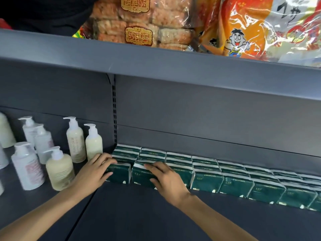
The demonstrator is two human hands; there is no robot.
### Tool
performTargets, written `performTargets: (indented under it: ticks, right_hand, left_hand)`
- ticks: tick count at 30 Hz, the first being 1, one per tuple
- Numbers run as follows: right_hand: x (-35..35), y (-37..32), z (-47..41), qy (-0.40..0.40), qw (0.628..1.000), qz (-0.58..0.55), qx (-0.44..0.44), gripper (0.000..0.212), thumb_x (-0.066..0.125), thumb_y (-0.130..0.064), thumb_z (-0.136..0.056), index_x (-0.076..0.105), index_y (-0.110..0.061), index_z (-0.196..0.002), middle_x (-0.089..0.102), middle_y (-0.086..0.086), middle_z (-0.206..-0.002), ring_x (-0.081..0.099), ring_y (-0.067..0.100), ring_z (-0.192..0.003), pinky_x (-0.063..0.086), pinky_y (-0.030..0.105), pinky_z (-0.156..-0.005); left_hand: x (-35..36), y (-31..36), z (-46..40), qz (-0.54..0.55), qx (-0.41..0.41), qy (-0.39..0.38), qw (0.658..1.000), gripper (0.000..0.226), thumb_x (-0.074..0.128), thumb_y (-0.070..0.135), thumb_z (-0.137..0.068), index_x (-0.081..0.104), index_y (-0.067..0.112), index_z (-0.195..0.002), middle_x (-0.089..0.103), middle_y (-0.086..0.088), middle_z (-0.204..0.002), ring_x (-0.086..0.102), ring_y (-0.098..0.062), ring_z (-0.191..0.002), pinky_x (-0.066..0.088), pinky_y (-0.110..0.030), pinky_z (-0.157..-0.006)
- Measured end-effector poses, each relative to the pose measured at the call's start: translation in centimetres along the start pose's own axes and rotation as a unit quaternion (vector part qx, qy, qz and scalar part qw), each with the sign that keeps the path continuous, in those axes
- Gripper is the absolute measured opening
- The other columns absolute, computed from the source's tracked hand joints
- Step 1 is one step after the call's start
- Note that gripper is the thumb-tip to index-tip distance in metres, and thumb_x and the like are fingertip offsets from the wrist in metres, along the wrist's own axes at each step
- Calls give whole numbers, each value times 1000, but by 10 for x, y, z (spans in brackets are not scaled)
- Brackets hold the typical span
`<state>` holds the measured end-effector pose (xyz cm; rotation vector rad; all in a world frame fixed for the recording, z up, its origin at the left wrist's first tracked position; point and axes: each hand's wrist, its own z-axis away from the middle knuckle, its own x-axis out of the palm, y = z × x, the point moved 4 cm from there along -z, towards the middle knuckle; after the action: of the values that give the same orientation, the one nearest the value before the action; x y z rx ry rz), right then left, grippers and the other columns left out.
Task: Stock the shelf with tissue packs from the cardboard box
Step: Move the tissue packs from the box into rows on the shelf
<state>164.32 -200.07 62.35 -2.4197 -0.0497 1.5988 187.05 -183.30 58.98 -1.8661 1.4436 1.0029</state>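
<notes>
Gripping the leftmost tissue pack (119, 173) at frame centre, left hand (92, 173) fingers curl round it; right hand (166, 178) lies flat with straight fingers on the neighbouring pack (141, 174) on the shelf (139, 214).

The shelf (139, 214) across the lower frame looked like painted grey metal, matt and smooth. The tissue packs (234, 185) at centre right wore dark green plastic film with a soft sheen. The pump bottles (60, 169) at left were smooth plastic, some frosted white, some creamy. The snack bags (260, 26) along the top were crinkled, glossy clear plastic.
</notes>
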Motion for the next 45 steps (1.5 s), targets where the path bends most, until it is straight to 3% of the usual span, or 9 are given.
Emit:
performTargets:
  ticks: [4, 6, 19, 37, 41, 45]
  right_hand:
    - [4, -3, -1, 6, 1000, 1, -1, 51, 56, -18, -98, 41, -29, -146, 49, -6, -133, 52, 21, -120, 57, 41, -85]
    - [4, -3, -2, 12, 1000, -2, 5, 51, 56, -18, -98, 42, -29, -146, 49, -7, -132, 52, 20, -118, 57, 40, -83]
    - [-1, 13, 6, 38, 998, 11, 40, 53, 59, -17, -96, 43, -31, -145, 50, -10, -124, 53, 14, -111, 59, 37, -73]
    - [24, 23, -2, 26, 999, 18, 14, 52, 62, -15, -94, 47, -28, -142, 52, -7, -127, 51, 17, -115, 57, 35, -82]
    - [38, 26, -3, 63, 997, 39, 6, 53, 69, -13, -87, 54, -24, -136, 51, -6, -121, 48, 16, -111, 56, 32, -83]
    - [41, 25, -5, 103, 987, 124, -27, 55, 77, -20, -79, 58, -22, -131, 52, -1, -123, 48, 22, -114, 45, 36, -96]
  left_hand:
    - [0, -4, 2, 21, 0, -5, 1000, 43, 80, 27, -81, 64, 24, -121, 50, 6, -121, 51, -13, -110, 50, -24, -86]
    - [2, -5, 2, 41, -9, -6, 999, 43, 80, 26, -82, 64, 24, -122, 49, 6, -123, 50, -13, -111, 56, -30, -83]
    - [10, 12, -7, 65, -4, 12, 998, 41, 79, 24, -83, 65, 23, -122, 49, 7, -116, 50, -12, -105, 54, -29, -82]
    - [16, 11, -9, 42, -7, 13, 999, 40, 78, 22, -84, 65, 22, -122, 50, 7, -118, 53, -15, -106, 55, -32, -85]
    - [16, 12, -8, 43, -12, 4, 999, 42, 78, 22, -84, 64, 23, -123, 50, 6, -119, 52, -14, -107, 54, -27, -84]
    - [15, 13, -5, 40, -20, -7, 999, 45, 79, 23, -83, 63, 26, -125, 49, 7, -120, 53, -13, -108, 53, -23, -80]
